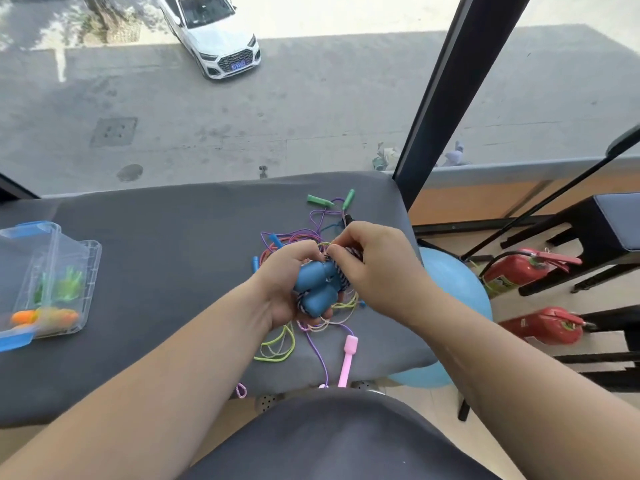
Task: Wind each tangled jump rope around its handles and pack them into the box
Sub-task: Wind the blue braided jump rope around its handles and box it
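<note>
Jump rope (313,301) is sitting in your left hand (280,289), well to the right of the box (90,258). Your fingers are curling round both blue handles (311,275), clamping them side by side. Your right hand (370,261) is pinching the striped cord (341,268) where it is crossing the handle tops. By their look, the handles are light, stiff and a little slick, so gripping their middles is suiting them. The cord is looking soft and limp, likely slackening unless you are pulling it snug. Both forearms are converging, wrists bending inward. Tangled ropes (277,344) are lying beneath your hands, on the side away from the box.
</note>
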Demonstrator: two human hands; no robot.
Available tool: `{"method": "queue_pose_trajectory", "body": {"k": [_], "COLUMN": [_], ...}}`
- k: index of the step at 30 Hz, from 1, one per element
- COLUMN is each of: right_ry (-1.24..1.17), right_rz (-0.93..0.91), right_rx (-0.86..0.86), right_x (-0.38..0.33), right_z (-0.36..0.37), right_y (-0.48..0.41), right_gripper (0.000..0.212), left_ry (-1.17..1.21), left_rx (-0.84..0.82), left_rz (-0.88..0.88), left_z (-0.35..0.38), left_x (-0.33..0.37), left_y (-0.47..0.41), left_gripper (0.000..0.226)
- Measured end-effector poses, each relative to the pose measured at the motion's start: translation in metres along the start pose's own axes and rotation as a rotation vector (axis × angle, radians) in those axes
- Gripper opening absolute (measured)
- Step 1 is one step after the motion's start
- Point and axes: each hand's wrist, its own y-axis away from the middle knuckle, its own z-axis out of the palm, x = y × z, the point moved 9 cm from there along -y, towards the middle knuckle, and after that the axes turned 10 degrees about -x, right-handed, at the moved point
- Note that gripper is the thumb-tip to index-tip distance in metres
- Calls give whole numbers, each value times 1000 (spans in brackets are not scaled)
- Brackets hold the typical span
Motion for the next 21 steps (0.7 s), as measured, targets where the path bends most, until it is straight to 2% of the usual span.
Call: {"method": "queue_pose_trajectory", "body": {"k": [3,6,8,11,13,17,21], "right_ry": [-4,-47,-192,-536,-639,-653,-596], "right_rz": [-147,-232,-201,-102,-99,-84,-53], "right_rx": [164,165,136,122,109,34,34], "right_x": [-6,-5,5,23,24,27,34], "right_z": [-12,-5,-2,-7,-10,-9,-10], "right_y": [20,35,38,36,35,37,40], "right_gripper": [10,6,4,16,18,18,26], "left_ry": [69,193,219,232,212,66,26], "left_rx": [-27,-30,-52,-155,-205,-325,-277], "left_rz": [30,100,136,153,170,185,197], "left_z": [11,10,8,14,18,28,20], "left_x": [7,22,30,33,33,33,33], "left_y": [3,7,10,14,19,32,29], "left_gripper": [35,27,27,32,36,35,54]}}
